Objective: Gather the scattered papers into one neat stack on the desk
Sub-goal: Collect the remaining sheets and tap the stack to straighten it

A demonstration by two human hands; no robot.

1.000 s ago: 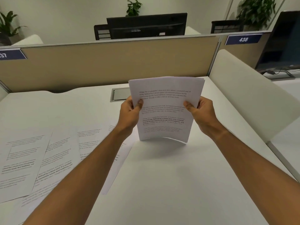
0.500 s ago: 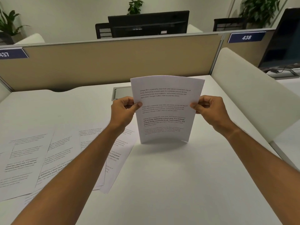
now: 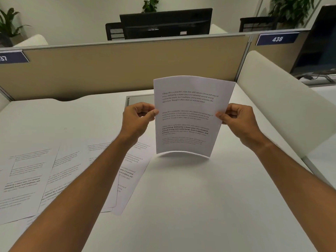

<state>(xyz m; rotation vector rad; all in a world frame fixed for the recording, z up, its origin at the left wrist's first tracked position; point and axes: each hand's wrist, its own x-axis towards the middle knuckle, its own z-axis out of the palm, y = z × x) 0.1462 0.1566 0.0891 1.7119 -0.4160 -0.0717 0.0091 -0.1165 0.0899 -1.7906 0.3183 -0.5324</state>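
Both hands are now gripping the sheaf (image 3: 190, 115) nearer its side edges than a second ago. Left hand (image 3: 138, 120) and right hand (image 3: 238, 119) are pinching it upright, its bottom edge touching the desk (image 3: 190, 206). Loose papers (image 3: 54, 171) are lying spread at left.

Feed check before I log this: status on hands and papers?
Left hand and right hand pinch held stack upright, bottom edge on desk. Loose sheets scattered left. Nothing in the way.
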